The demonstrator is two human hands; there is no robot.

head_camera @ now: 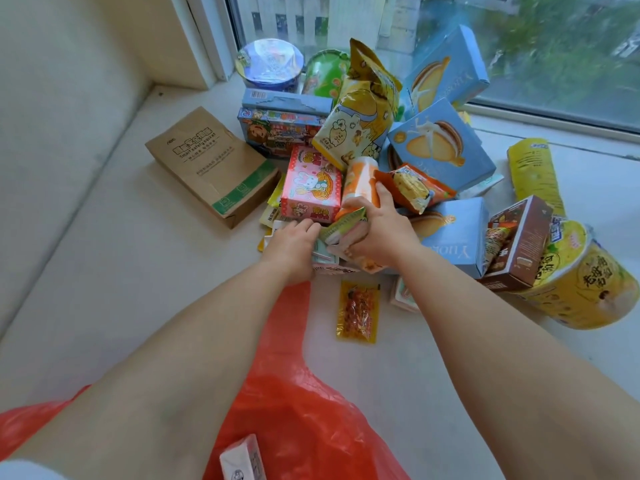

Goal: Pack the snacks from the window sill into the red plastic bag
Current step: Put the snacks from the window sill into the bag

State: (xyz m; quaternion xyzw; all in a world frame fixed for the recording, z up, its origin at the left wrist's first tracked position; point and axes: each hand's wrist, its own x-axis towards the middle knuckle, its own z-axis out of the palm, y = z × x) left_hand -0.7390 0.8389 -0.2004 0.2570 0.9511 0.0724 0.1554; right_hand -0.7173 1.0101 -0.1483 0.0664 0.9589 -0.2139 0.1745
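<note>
Grip: my right hand (pixel 375 233) is curled round a fistful of small sachets (pixel 341 225) at the near edge of the pile; my left hand (pixel 294 242) has its fingers tucked into the same bundle, pinching its left side.

Stock remaining on the window sill (pixel 114 271): pink rabbit box (pixel 310 185), orange-and-white tube (pixel 360 180) just beyond my right knuckles, blue cake boxes (pixel 441 147), yellow popcorn bag (pixel 360 109), yellow noodle tub (pixel 585 275), brown paper bag (pixel 211 164), one loose orange packet (pixel 357 311) lying alone nearer me.

Receiving item: red plastic bag (pixel 301 410), under my forearms, crumpled, its mouth not clearly visible; one white carton (pixel 242 457) rests on or in it, I cannot tell which.

Risks, as I judge them:
- The sachets are many and slippery; lifting them in one handful may shed a few.
- The tube and orange crisp packet (pixel 414 188) lean by my right hand; drawing back could topple them.
- With both hands full, nothing holds the bag open; the load may land beside it.
</note>
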